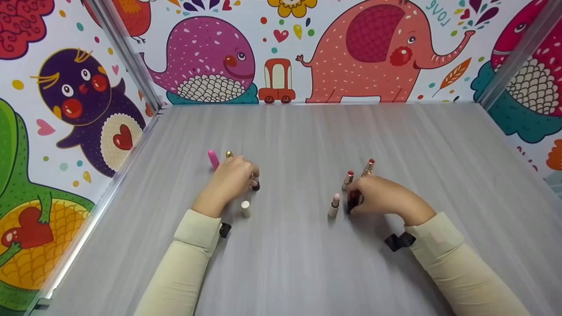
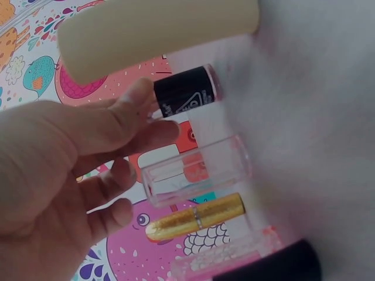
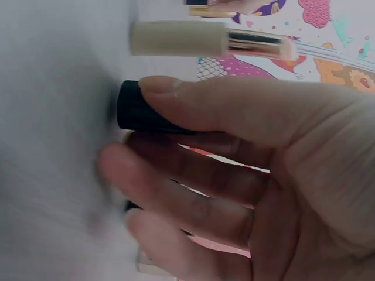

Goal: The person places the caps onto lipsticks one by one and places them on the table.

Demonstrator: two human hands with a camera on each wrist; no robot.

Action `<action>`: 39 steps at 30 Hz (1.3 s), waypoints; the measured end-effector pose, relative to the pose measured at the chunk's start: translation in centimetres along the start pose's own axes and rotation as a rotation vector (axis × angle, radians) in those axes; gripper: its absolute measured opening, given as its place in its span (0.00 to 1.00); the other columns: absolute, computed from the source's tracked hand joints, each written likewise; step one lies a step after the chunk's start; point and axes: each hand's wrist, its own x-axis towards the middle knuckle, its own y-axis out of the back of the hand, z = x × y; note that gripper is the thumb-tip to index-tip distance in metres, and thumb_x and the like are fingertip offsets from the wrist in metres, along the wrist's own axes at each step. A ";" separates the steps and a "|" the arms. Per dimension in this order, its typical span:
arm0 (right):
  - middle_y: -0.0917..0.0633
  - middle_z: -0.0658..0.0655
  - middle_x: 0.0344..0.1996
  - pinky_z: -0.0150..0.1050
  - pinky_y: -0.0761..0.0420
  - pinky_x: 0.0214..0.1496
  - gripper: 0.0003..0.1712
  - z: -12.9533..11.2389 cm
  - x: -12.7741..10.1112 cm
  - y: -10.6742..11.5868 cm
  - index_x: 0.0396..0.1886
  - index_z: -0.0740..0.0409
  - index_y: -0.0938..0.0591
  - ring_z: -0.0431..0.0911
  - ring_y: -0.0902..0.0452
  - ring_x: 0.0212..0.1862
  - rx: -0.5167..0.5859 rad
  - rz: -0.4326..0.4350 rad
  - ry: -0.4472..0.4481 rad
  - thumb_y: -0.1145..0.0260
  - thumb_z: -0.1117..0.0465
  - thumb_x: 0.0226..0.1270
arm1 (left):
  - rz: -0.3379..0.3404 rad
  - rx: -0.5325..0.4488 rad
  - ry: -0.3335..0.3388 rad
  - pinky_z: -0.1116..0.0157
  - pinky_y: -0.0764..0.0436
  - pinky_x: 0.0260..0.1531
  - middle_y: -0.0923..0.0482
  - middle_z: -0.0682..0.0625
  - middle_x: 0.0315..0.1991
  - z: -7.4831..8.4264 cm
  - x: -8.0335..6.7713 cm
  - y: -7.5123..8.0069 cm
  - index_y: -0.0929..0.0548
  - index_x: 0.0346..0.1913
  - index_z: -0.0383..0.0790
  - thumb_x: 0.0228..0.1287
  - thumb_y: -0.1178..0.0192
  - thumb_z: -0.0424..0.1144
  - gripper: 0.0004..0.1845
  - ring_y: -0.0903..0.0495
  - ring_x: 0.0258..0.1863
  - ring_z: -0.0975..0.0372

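Centre-right in the head view, gripping a black tube (image 3: 132, 106) with right hand (image 1: 378, 196); centre-left, pinching a lettered tube (image 2: 185, 92) with left hand (image 1: 232, 176); likely light, stiff, slick: best held by the base.

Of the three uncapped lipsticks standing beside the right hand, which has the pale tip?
The cream-based lipstick, nearest the person; its tip is pale pink, while the middle lipstick and the far lipstick are red-tipped.
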 end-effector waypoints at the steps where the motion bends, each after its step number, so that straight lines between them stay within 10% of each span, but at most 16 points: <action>1: 0.17 0.46 0.25 0.40 0.21 0.36 0.11 -0.1 -0.2 0.2 0.33 0.56 0.15 0.39 0.23 0.30 0.011 0.001 -0.008 0.23 0.72 0.54 | 0.001 0.005 0.001 0.49 0.17 0.52 0.10 0.46 0.38 0.0 0.0 0.0 0.07 0.39 0.40 0.63 0.25 0.33 0.03 0.15 0.45 0.48; 26: 0.11 0.54 0.26 0.39 0.20 0.28 0.07 -1.1 -0.8 2.0 0.33 0.58 0.16 0.44 0.18 0.27 0.249 0.224 -0.144 0.24 0.69 0.63 | 0.010 -0.003 -0.006 0.48 0.17 0.51 0.10 0.46 0.38 0.0 -0.1 0.0 0.08 0.39 0.39 0.63 0.24 0.33 0.04 0.14 0.45 0.47; 39: 0.10 0.50 0.30 0.39 0.21 0.32 0.08 -1.2 -0.7 2.1 0.41 0.55 0.10 0.44 0.16 0.33 0.195 0.306 -0.119 0.20 0.66 0.63 | 0.034 0.008 -0.040 0.49 0.15 0.48 0.10 0.46 0.37 -0.1 0.0 -0.2 0.08 0.38 0.38 0.63 0.24 0.33 0.03 0.12 0.43 0.48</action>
